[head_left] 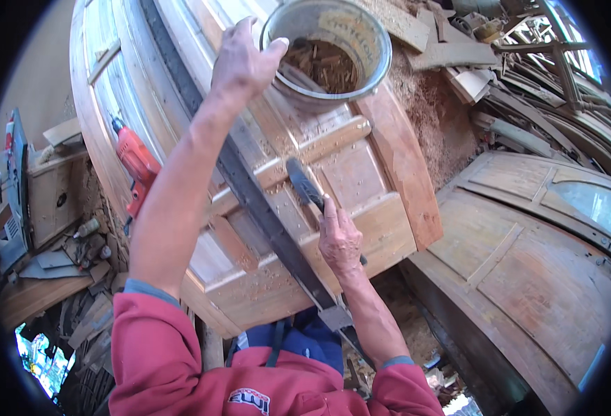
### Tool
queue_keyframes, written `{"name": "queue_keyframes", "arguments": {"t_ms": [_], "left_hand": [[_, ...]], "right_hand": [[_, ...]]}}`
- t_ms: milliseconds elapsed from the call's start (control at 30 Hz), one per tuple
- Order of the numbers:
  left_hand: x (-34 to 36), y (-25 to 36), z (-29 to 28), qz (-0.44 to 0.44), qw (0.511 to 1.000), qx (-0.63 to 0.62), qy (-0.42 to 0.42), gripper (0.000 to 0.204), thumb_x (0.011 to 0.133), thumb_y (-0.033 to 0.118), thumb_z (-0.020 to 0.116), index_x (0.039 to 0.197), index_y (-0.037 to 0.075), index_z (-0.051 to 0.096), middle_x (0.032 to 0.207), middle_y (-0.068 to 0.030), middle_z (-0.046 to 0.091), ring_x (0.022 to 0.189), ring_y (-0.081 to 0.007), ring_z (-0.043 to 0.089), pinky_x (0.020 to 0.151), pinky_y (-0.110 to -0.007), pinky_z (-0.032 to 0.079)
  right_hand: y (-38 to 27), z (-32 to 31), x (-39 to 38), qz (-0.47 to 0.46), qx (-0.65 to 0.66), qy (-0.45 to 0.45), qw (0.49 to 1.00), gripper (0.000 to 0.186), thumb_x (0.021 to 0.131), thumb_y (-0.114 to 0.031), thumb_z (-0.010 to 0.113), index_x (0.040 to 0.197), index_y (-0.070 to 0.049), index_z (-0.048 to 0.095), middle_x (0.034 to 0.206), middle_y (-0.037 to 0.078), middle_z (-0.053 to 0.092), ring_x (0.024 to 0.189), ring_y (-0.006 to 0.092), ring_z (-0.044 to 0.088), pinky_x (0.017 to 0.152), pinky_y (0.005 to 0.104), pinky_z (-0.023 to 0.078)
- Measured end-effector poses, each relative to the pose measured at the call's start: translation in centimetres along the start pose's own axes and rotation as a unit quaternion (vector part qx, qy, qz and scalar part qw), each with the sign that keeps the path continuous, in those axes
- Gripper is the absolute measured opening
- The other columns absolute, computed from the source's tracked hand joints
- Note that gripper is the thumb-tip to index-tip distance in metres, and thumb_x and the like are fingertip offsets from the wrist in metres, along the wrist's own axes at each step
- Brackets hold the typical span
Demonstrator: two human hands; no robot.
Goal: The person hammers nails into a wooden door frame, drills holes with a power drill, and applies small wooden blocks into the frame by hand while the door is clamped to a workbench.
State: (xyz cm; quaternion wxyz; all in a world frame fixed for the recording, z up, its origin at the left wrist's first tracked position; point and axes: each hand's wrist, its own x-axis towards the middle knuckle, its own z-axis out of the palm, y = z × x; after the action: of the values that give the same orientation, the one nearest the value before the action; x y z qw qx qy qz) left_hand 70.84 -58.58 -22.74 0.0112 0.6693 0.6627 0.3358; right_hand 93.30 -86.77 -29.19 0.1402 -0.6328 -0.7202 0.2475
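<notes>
My left hand (244,61) is at the near left rim of a round, pale bucket (380,69), thumb over the edge and fingers outside it. Wood chips and shavings (323,64) lie inside the bucket, above a panelled wooden door (350,173). In my right hand (340,239) is a hand tool (303,182) with a dark handle and a broad, flat, dark grey end. I cannot make out its exact kind. The broad end is over the door's panels, where small shavings are scattered. A long dark metal bar (250,197) runs across the work to my left.
A red power drill (138,166) lies on the left panelwork. More panelled doors (527,270) lean at the right. Wood offcuts (458,52) and sawdust (434,114) spread at the far right. Boards and clutter (56,263) fill the left side. A metal end block (334,317) is near my waist.
</notes>
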Motion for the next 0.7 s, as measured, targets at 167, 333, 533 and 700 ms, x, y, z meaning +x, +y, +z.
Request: {"name": "queue_keyframes", "arguments": {"t_ms": [167,333,533,700], "left_hand": [[3.5,7.4,-3.7,0.085,0.964,-0.215,-0.13,0.02,0.098,0.016,0.059,0.112,0.004,0.069,0.111,-0.0126,0.071,0.096,-0.0253,0.069,0.086,-0.041,0.056],[8.0,8.6,3.2,0.226,0.862,0.085,-0.446,0.025,0.086,0.005,0.056,0.104,0.004,0.073,0.109,-0.0214,0.071,0.099,-0.0372,0.069,0.088,-0.044,0.055],[8.5,8.9,10.2,0.271,0.765,0.233,-0.536,0.027,0.088,0.01,0.057,0.106,0.001,0.075,0.116,-0.0206,0.071,0.108,-0.0344,0.069,0.094,-0.042,0.054],[8.0,7.7,13.1,0.277,0.772,0.234,-0.522,0.03,0.092,0.013,0.051,0.106,0.001,0.075,0.116,-0.0208,0.071,0.108,-0.0335,0.07,0.094,-0.043,0.055]], "right_hand": [[3.8,-0.6,-1.9,0.046,0.127,0.035,0.99,0.048,0.093,-0.009,0.062,0.139,-0.004,0.051,0.108,0.024,0.068,0.092,0.0413,0.069,0.073,0.0484,0.055],[7.1,-1.9,-8.6,0.176,0.146,0.02,0.973,0.037,0.091,-0.016,0.068,0.124,-0.002,0.058,0.088,0.022,0.071,0.077,0.0404,0.071,0.064,0.0458,0.055],[9.5,-0.6,-12.4,0.217,0.177,0.032,0.96,0.032,0.088,-0.013,0.072,0.117,-0.002,0.062,0.084,0.02,0.071,0.074,0.0389,0.072,0.063,0.0439,0.056],[8.6,0.0,-12.8,0.221,0.235,0.068,0.944,0.027,0.09,-0.012,0.071,0.113,-0.001,0.063,0.076,0.016,0.068,0.063,0.0278,0.068,0.059,0.038,0.052]]}}
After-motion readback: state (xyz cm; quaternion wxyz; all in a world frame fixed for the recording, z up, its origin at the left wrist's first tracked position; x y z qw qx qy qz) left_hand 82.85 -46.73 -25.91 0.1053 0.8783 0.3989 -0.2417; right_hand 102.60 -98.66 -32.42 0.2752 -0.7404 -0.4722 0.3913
